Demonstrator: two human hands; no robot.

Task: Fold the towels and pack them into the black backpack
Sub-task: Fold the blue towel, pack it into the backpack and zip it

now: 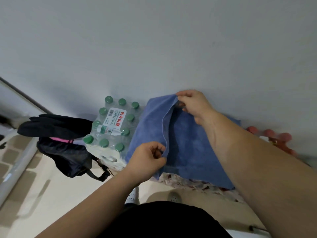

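Note:
A blue towel [187, 145] lies spread over a patterned package by the wall, with one layer folded over along a raised edge. My left hand [147, 160] pinches that edge at its near end. My right hand [193, 104] pinches the same edge at its far corner, close to the wall. The black backpack [68, 157] lies on the floor to the left, slumped, with a strap trailing toward me and a pink strip showing on it.
A shrink-wrapped pack of green-capped water bottles [111, 124] stands between the backpack and the towel. Red-capped bottles [274, 136] sit at the right by the wall. A grey wall runs behind everything. My feet [132, 196] stand on the pale floor below.

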